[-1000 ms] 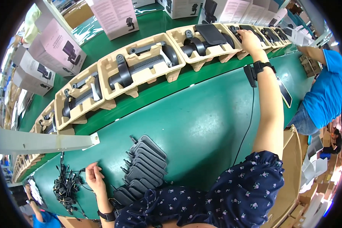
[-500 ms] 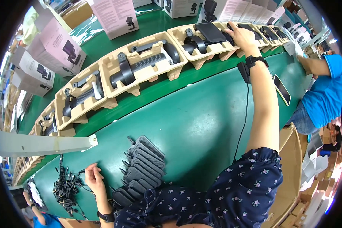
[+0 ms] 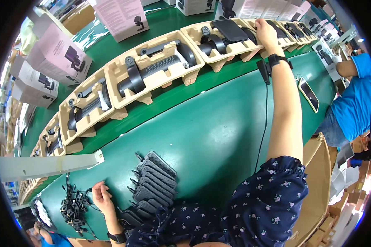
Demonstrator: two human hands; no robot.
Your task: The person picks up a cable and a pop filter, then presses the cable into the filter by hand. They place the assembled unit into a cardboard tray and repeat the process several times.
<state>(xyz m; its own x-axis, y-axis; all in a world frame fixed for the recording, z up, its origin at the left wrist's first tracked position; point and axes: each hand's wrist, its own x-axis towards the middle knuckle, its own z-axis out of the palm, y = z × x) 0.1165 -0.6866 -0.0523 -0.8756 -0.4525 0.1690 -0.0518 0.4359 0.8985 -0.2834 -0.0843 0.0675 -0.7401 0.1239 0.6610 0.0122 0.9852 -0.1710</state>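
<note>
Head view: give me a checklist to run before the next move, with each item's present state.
1. Right hand on the moulded brown pulp tray at the belt's far side: ok, it touches the tray's right end.
2. Flat dark grey pad lying in that tray: ok; fully seated, cannot tell.
3. Left hand free: ok, open on the green belt, holding nothing.
4. Row of dark grey flat pads beside the left hand: ok.
5. Bundle of black cables near the left hand: ok.
6. Next pulp tray has a pad: not ok.
</note>
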